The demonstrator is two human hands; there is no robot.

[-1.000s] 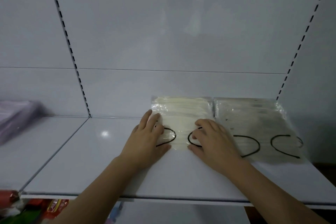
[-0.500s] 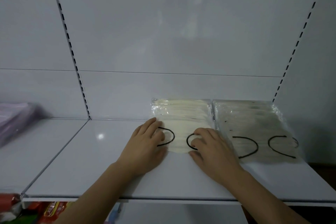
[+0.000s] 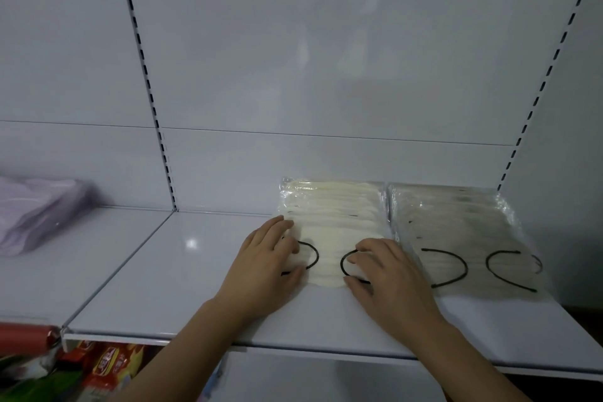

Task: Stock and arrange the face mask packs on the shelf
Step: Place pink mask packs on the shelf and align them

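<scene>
Your hands have hardly shifted since the earlier frames: both stay on the near end of the cream mask pack, and the pack itself lies where it did, while your view has tipped slightly so that more of the lower shelf shows at the bottom left.

Your left hand (image 3: 266, 266) lies flat on the shelf (image 3: 169, 274) at the pack's near left corner, fingers nearly straight and resting on the wrapper over one black ear loop, the thumb against the pack's near edge. Your right hand (image 3: 390, 277) rests at the near right corner, fingers (image 3: 365, 254) lightly bent and pressing down on the other ear loop, thumb along the near edge. Neither hand is wrapped round the pack; both lie open upon it.

That cream mask pack (image 3: 329, 222) lies flat in the middle of the frame, its far end against the back panel (image 3: 293, 59). Just beside it on the right, edge to edge, lies a grey mask pack (image 3: 456, 232), also flat, with two black ear loops showing at its near end.

At the far left of the frame a blurred stack of lilac packs (image 3: 36, 209) sits on the neighbouring shelf section. Red and yellow snack packets (image 3: 107, 365) show below the shelf's front lip at the lower left.
</scene>
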